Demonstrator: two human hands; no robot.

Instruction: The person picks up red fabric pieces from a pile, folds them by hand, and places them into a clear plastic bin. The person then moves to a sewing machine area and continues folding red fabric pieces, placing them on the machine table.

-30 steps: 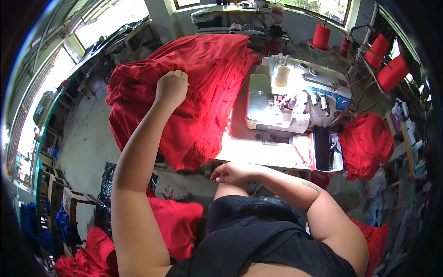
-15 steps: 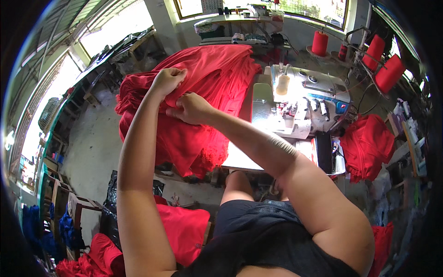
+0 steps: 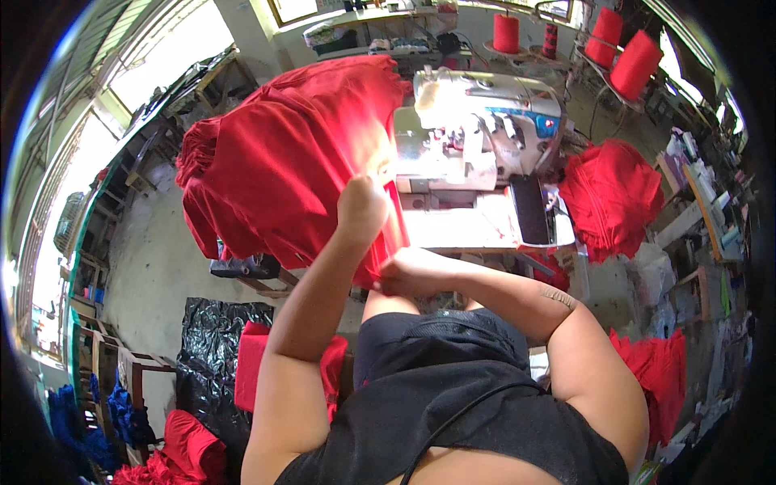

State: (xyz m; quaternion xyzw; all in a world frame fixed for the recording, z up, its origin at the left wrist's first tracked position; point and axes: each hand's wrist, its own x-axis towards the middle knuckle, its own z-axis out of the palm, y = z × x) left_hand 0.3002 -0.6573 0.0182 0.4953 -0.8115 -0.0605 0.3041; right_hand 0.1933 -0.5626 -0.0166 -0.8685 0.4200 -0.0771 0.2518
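A large heap of red fabric (image 3: 271, 162) lies over the left part of the worktable, its near edge drawn toward my lap. My left hand (image 3: 361, 212) is closed on this fabric just left of the sewing machine (image 3: 493, 113). Lower down and closer to my body, my right hand (image 3: 414, 272) grips the same fabric by its edge, fingers bent and partly hidden. Between the two hands the cloth is pulled into a taut strip. The machine's lamp lights its needle area and the white tabletop (image 3: 461, 226) brightly.
Red thread cones (image 3: 634, 65) stand on a rack behind the machine. A bundle of red fabric (image 3: 610, 198) sits right of the table. More red cloth (image 3: 250, 368) and a black plastic sheet (image 3: 214, 347) lie at lower left. A dark tray (image 3: 531, 212) rests by the machine.
Both hands have come down toward my body and to the right, pulling the red fabric with them. The heap now looks smoother and more spread out. The view has shifted slightly.
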